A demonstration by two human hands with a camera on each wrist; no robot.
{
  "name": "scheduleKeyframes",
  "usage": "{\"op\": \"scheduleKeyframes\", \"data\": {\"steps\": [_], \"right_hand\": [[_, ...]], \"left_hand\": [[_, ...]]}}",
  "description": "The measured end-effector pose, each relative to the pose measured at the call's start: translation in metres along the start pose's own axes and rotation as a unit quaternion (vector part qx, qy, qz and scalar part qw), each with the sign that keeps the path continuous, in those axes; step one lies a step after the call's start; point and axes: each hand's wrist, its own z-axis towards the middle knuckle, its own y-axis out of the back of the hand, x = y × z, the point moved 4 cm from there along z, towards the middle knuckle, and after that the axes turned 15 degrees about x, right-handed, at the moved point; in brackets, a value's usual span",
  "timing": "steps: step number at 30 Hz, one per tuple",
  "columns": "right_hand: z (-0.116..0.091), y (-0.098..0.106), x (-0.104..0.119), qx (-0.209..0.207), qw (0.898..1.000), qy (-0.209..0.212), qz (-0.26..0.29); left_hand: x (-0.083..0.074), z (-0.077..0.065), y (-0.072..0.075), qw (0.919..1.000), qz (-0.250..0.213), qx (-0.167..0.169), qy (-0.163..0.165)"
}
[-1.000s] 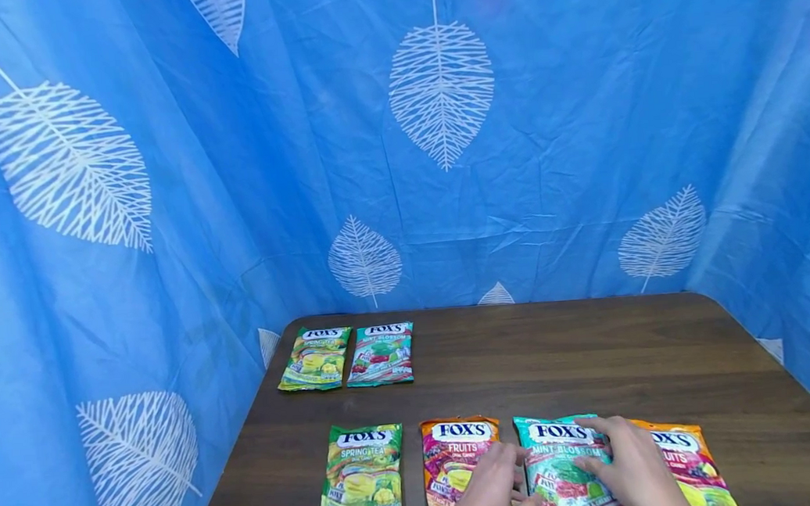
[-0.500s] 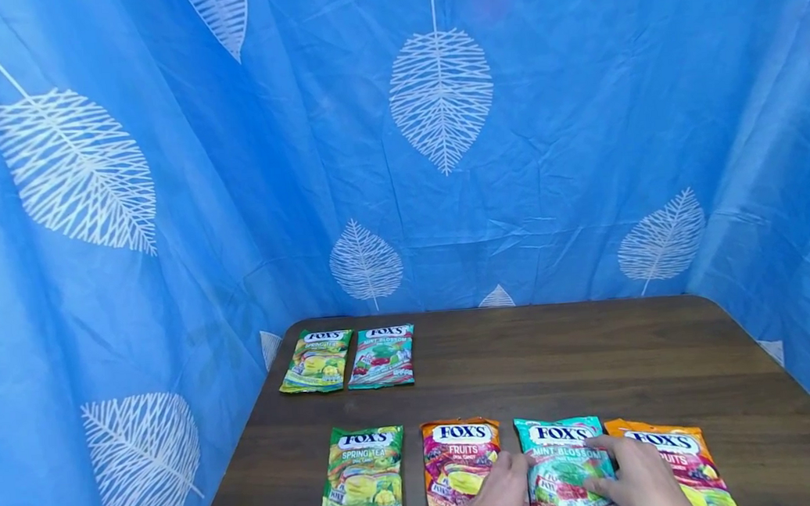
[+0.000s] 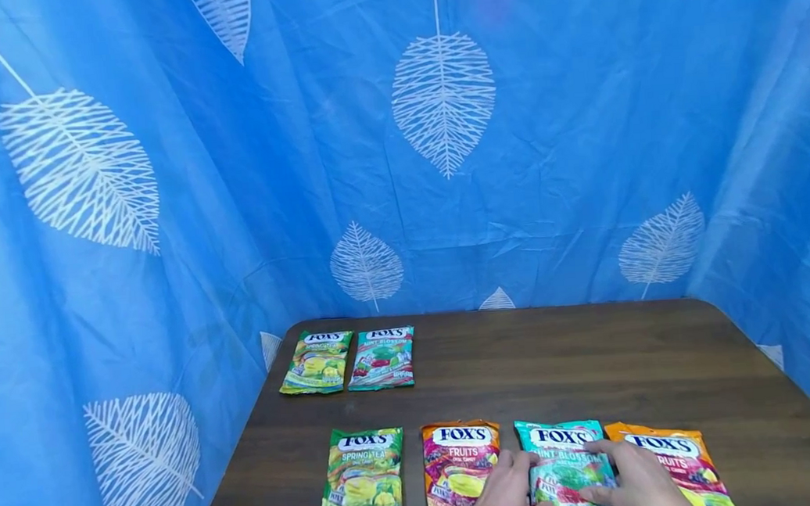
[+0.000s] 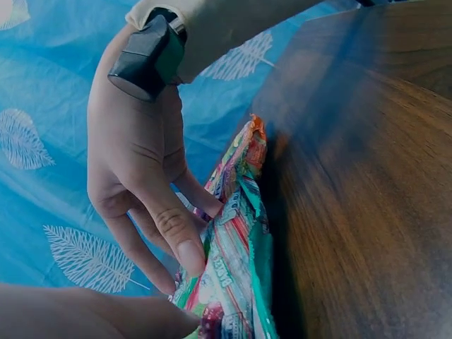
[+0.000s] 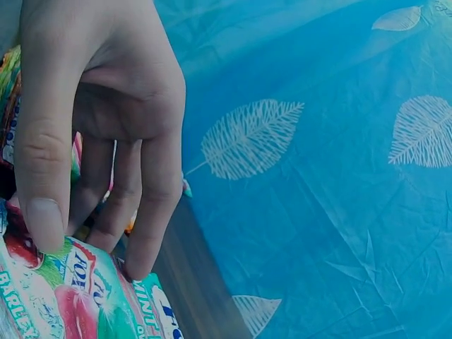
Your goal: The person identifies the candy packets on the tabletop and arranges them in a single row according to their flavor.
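A teal Mint Blossom candy bag (image 3: 567, 473) lies on the table between my hands. At its left edge, my left hand (image 3: 504, 493) grips with curved fingers and thumb. My right hand (image 3: 639, 478) holds the right side, thumb on the printed face. Seen across the bag in the left wrist view, the right hand (image 4: 138, 152) has its thumb pressing the crinkled wrapper (image 4: 229, 261). The right wrist view shows the left hand (image 5: 116, 92) with fingertips on the bag (image 5: 85, 296). Orange Fruits bags (image 3: 454, 453) (image 3: 672, 446) flank it, each partly covered by a hand.
A green Spring Tea bag (image 3: 360, 479) lies left in the front row. Farther back on the wooden table (image 3: 561, 360) lie a smaller Spring Tea bag (image 3: 316, 363) and a smaller Mint Blossom bag (image 3: 382, 359). A blue leaf-patterned curtain (image 3: 554, 164) surrounds the table.
My right hand has drawn slightly back toward me along the Mint Blossom bag, uncovering the right Fruits bag's upper left corner. My left hand has shifted slightly right.
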Motion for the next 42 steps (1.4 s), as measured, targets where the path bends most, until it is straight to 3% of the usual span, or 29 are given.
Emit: {"op": "scheduleKeyframes", "data": {"steps": [7, 13, 21, 25, 34, 42], "right_hand": [[-0.002, -0.001, -0.001, -0.015, 1.000, 0.020, -0.010], [-0.009, 0.002, 0.002, -0.040, 0.999, 0.035, -0.005], [-0.017, 0.013, 0.017, -0.056, 0.996, 0.058, 0.039], [-0.018, 0.022, 0.029, -0.073, 0.994, 0.058, 0.048], [-0.008, 0.037, 0.061, -0.124, 0.984, 0.124, 0.023], [0.017, 0.047, 0.091, -0.134, 0.975, 0.171, 0.053]], "left_hand": [[0.001, 0.000, 0.000, 0.9991, -0.010, -0.015, -0.039], [-0.002, -0.004, 0.005, 0.9975, -0.041, -0.035, -0.045], [-0.005, -0.013, 0.024, 0.9875, -0.117, -0.050, -0.093], [-0.005, -0.017, 0.038, 0.9816, -0.134, -0.065, -0.119], [-0.001, -0.021, 0.069, 0.9774, -0.114, -0.126, -0.126], [0.011, -0.020, 0.104, 0.9765, -0.061, -0.166, -0.123]]}}
